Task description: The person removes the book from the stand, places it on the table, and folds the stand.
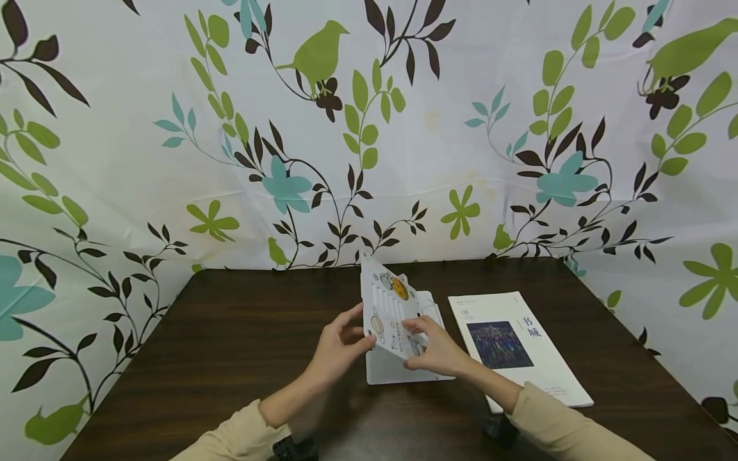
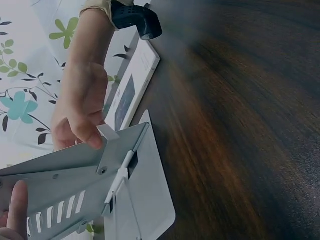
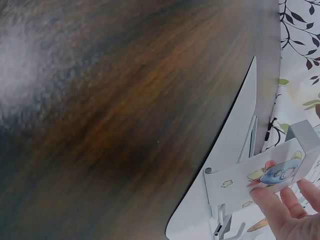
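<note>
A white metal folding book stand (image 1: 385, 314) with printed planets and the words "Tiny universe" is in front of me. Its base plate (image 1: 398, 372) lies on the table, while the slotted panel (image 2: 60, 200) is raised at a tilt above it. My left hand (image 1: 337, 346) grips the panel's left edge, thumb on the printed face. My right hand (image 1: 439, 351) pinches the panel's right side near a small printed side flap (image 3: 270, 175). Wire supports (image 2: 120, 185) show between panel and base in the left wrist view. Part of each hand's grip is hidden.
A white magazine (image 1: 553, 378) with a dark picture on its cover lies to the right of the stand. The dark wood table (image 1: 230, 333) ends at a patterned cloth (image 1: 426, 128) behind and at the sides. Dark wrist cameras (image 2: 137, 19) sit on my wrists.
</note>
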The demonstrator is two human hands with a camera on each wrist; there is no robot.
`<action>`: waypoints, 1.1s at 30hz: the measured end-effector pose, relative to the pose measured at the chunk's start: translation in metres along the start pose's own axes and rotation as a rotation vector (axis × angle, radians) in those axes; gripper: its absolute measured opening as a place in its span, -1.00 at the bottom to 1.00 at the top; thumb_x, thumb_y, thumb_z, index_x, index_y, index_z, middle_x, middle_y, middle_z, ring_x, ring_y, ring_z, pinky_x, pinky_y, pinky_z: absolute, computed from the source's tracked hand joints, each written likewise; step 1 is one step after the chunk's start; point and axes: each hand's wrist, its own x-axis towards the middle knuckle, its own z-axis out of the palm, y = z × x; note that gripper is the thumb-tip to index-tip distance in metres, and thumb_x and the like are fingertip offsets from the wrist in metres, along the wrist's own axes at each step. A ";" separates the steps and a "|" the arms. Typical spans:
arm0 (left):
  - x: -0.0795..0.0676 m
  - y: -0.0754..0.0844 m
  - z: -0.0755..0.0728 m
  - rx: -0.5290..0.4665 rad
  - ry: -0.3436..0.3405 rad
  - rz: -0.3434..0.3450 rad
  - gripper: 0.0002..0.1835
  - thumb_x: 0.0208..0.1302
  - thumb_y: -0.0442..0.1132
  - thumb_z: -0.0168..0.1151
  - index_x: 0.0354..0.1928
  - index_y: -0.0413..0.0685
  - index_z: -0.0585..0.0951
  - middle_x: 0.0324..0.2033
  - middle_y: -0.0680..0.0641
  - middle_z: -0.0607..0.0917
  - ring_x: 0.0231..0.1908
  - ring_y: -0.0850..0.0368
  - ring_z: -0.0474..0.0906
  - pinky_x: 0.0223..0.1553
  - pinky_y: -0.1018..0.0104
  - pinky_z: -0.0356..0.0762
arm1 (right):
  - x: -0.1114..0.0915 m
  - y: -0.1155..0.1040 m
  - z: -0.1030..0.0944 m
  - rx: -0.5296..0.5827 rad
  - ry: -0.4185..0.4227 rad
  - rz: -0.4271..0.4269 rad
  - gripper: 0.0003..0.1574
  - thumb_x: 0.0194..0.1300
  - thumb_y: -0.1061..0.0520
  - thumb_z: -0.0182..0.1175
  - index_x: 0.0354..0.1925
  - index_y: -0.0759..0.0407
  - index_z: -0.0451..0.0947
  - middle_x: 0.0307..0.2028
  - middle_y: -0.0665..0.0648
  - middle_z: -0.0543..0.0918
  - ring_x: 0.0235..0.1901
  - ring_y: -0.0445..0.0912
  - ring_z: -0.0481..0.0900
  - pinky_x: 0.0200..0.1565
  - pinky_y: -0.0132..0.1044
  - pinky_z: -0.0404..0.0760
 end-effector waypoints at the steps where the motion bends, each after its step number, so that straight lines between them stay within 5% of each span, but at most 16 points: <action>1: 0.000 -0.001 0.000 0.002 0.003 0.002 -0.37 0.05 -0.56 0.19 0.21 -0.44 0.25 0.16 -0.36 0.33 -0.10 -0.22 0.51 -0.27 0.41 0.55 | 0.000 0.000 0.000 0.006 -0.002 0.002 -0.16 -0.27 0.16 0.40 0.05 0.38 0.40 -0.12 0.21 0.44 -0.09 0.12 0.42 -0.24 -0.27 0.54; 10: -0.005 -0.007 -0.005 0.022 0.036 -0.015 -0.36 0.00 -0.59 0.20 0.20 -0.45 0.27 0.10 -0.36 0.38 -0.13 -0.17 0.53 -0.27 0.44 0.53 | -0.008 0.004 0.000 0.196 -0.063 0.078 -0.17 -0.12 0.17 0.42 0.12 0.38 0.34 0.07 0.29 0.36 0.05 0.19 0.34 0.00 0.07 0.44; 17: -0.014 -0.018 -0.012 0.014 0.052 -0.070 -0.36 0.01 -0.64 0.14 0.21 -0.48 0.21 0.08 -0.37 0.35 -0.14 -0.13 0.51 -0.26 0.43 0.54 | -0.013 0.013 -0.002 0.348 -0.154 0.148 -0.19 -0.02 0.23 0.36 0.17 0.45 0.26 0.19 0.37 0.25 0.19 0.25 0.19 0.16 0.06 0.26; 28: -0.025 -0.042 -0.037 0.075 0.097 -0.165 -0.35 -0.07 -0.58 0.27 0.16 -0.42 0.32 -0.07 -0.31 0.46 -0.19 -0.08 0.57 -0.32 0.41 0.54 | -0.012 0.016 -0.005 0.302 -0.229 0.135 -0.27 0.00 0.26 0.34 0.11 0.49 0.32 0.13 0.41 0.35 0.16 0.23 0.25 0.10 -0.03 0.36; 33: -0.027 -0.049 -0.043 0.116 0.082 -0.194 -0.35 -0.08 -0.55 0.29 0.15 -0.46 0.32 -0.08 -0.30 0.47 -0.22 -0.06 0.57 -0.36 0.42 0.54 | -0.010 0.014 -0.005 0.210 -0.196 0.109 -0.41 -0.01 0.29 0.33 0.01 0.45 0.43 0.00 0.37 0.48 0.03 0.20 0.39 -0.01 -0.04 0.47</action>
